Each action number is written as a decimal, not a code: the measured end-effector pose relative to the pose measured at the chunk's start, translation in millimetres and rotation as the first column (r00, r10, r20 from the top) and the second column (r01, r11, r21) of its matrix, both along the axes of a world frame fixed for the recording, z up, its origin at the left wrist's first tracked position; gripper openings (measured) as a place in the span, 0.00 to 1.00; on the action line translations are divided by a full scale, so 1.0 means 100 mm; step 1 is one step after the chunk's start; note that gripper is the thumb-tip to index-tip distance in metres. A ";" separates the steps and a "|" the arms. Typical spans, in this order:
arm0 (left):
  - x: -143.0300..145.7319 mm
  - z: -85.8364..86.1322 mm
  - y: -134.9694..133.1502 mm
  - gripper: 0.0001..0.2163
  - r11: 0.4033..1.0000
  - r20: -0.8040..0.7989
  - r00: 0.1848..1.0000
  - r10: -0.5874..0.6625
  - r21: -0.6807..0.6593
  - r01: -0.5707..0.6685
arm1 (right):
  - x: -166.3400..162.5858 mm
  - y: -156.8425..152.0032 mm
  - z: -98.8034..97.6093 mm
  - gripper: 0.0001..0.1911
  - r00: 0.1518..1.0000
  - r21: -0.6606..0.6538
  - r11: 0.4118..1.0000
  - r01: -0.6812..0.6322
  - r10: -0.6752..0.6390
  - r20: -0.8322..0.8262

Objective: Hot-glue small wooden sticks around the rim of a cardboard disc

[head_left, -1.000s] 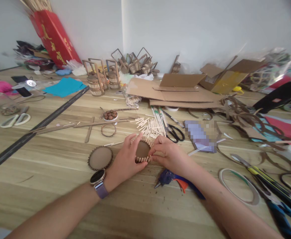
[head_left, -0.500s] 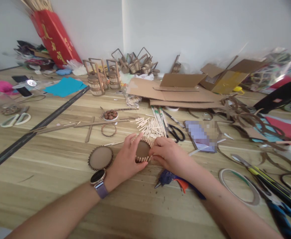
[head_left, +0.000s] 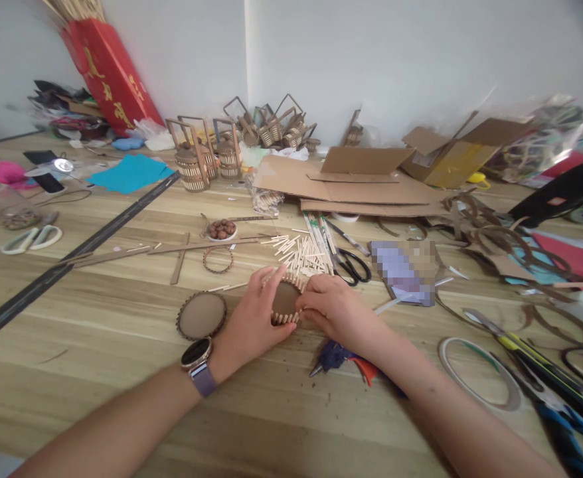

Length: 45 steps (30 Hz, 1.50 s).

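Note:
In the middle of the table is a round brown base [head_left: 286, 299] with short pale wooden sticks standing around its rim. My left hand [head_left: 256, 312], a watch on its wrist, wraps the base from the left, thumb at the near rim and fingers at the far side. At the right rim, my right hand [head_left: 329, 302] is closed in a pinch. What lies between its fingertips is hidden. A blue glue gun [head_left: 332, 357] rests below my right wrist. Beyond my hands lies a pile of short sticks [head_left: 304, 254]. A second brown disc [head_left: 202, 315] with a toothed rim lies left.
Black-handled scissors [head_left: 355, 265], a phone [head_left: 404, 272], a tape roll [head_left: 443, 355] and a utility knife [head_left: 515, 345] lie to the right. Farther back are a bowl of brown balls [head_left: 222, 230], small lidded baskets [head_left: 192, 169] and flat cardboard [head_left: 351, 186].
My right hand has shifted very slightly left along the rim. My left hand and the base stay in place.

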<state>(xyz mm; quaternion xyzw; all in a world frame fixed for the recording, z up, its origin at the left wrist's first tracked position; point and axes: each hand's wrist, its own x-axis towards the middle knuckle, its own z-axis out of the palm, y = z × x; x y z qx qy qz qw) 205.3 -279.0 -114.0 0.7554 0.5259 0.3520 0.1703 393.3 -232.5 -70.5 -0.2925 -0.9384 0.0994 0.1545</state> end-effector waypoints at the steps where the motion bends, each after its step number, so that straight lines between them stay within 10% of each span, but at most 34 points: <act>1: 0.00 0.00 0.00 0.42 1.000 0.001 1.000 0.001 0.001 -0.001 | 0.00 0.00 0.00 0.07 1.000 0.009 1.000 0.003 -0.003 0.002; 25: -0.01 0.01 0.01 0.43 1.000 -0.035 0.999 -0.009 0.022 0.010 | 0.00 -0.03 -0.05 0.09 1.000 0.215 0.977 0.013 -0.019 0.025; 45: -0.02 0.01 0.00 0.43 0.999 -0.019 1.000 -0.019 0.026 0.019 | 0.04 -0.08 0.05 0.08 0.998 0.117 0.993 0.009 -0.016 0.060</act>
